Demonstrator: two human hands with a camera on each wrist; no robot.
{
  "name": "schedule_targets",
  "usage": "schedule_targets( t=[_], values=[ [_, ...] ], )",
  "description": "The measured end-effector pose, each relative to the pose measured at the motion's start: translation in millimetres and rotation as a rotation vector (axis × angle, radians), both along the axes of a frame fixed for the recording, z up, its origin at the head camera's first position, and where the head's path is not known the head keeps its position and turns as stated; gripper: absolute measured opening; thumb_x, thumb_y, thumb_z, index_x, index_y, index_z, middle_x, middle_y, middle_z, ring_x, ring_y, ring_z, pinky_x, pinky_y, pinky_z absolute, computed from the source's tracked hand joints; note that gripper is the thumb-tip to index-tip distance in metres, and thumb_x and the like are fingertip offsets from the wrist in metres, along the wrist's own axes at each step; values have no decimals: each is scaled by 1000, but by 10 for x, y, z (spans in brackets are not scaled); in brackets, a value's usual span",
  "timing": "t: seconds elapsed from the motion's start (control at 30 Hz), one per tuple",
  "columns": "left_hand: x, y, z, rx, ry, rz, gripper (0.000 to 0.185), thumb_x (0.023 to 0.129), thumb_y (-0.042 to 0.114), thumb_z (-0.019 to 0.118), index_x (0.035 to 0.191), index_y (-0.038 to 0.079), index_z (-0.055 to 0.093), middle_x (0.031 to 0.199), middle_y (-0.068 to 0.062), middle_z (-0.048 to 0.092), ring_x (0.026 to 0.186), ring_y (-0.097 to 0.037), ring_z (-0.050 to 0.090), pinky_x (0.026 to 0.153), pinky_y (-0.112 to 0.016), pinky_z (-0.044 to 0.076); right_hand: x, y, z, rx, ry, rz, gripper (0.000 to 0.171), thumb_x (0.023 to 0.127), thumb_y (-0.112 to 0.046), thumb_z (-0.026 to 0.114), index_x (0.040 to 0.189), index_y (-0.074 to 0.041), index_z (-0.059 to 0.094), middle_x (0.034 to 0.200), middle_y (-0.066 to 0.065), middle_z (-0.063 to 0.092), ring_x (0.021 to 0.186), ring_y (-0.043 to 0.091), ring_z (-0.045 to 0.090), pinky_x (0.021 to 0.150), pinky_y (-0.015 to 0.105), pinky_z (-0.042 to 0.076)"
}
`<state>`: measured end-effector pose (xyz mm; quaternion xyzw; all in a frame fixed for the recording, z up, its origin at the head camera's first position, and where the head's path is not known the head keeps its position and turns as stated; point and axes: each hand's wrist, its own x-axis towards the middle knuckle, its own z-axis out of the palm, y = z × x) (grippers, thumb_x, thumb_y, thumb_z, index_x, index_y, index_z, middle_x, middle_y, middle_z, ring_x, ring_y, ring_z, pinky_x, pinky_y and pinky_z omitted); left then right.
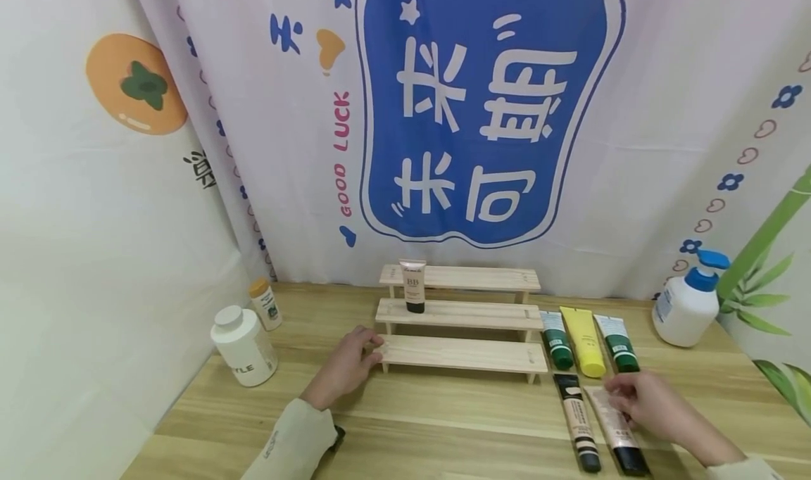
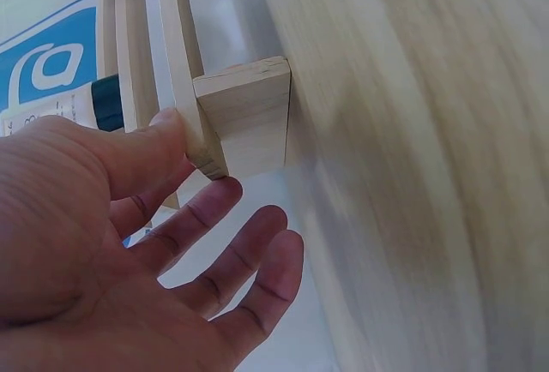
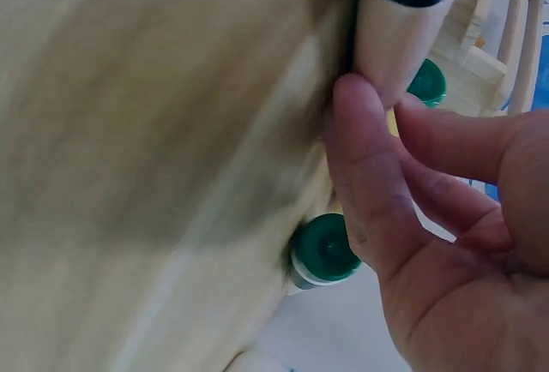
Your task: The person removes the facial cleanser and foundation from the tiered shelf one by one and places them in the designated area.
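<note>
A three-step wooden display rack (image 1: 462,354) stands against the back curtain. At its lowest step's left end is my left hand (image 1: 347,367); in the left wrist view its thumb and index finger (image 2: 141,218) pinch the board's end, the other fingers loosely bent. A BB cream tube (image 1: 415,286) stands cap down on the middle step. My right hand (image 1: 652,408) pinches a pinkish-beige tube with a black cap (image 1: 617,431) that lies on the table. Beside it lies a black and beige tube (image 1: 578,424). In the right wrist view, fingertips and thumb meet the beige tube's side (image 3: 395,42).
Behind the right hand lie a yellow tube (image 1: 583,339) and two green-capped tubes, one left (image 1: 557,339) and one right (image 1: 619,343). A blue-topped pump bottle (image 1: 687,307) stands far right. At left stand a white bottle (image 1: 243,346) and an orange-capped bottle (image 1: 265,304).
</note>
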<state>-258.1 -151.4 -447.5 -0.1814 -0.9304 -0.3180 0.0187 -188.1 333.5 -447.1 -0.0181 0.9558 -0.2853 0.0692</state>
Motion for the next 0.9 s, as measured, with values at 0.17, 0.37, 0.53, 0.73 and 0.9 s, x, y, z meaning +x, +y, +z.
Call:
schedule_targets(
  t=[0.17,0.37,0.53,0.73,0.9],
  values=[
    [6,-6,-5,1,-3,-3,17,93,11,61,110,10,60,111,-5,54,96,-22,54,78,-38,47,19,-18,-36,-26,-25,-49,17,86,4,63,103,5,66,71,2,56,54,16,55,47,28,47],
    [13,-16,-7,9,-3,-2,17,93,11,61,110,10,60,112,-5,54,97,-22,54,79,-38,47,34,-51,47,4,-28,-41,19,89,-1,61,105,8,64,70,2,54,57,17,54,48,29,47],
    [11,-10,-10,4,7,2,17,93,11,62,109,10,61,111,-5,54,93,-19,54,77,-36,47,31,-115,261,54,0,-29,19,92,-8,58,103,6,65,72,3,55,60,16,51,50,29,44],
    [6,-9,-12,1,5,-2,17,93,11,62,109,9,60,110,-4,54,91,-17,54,76,-35,47,-22,-340,560,91,107,34,17,92,-13,60,100,1,67,74,1,59,61,14,54,52,30,47],
    [4,-7,-10,-5,3,2,17,93,12,62,110,10,60,111,-5,54,91,-18,54,76,-36,47,-120,-616,711,67,373,145,10,88,-10,67,96,-6,68,86,-1,62,73,11,56,60,27,49]
  ],
)
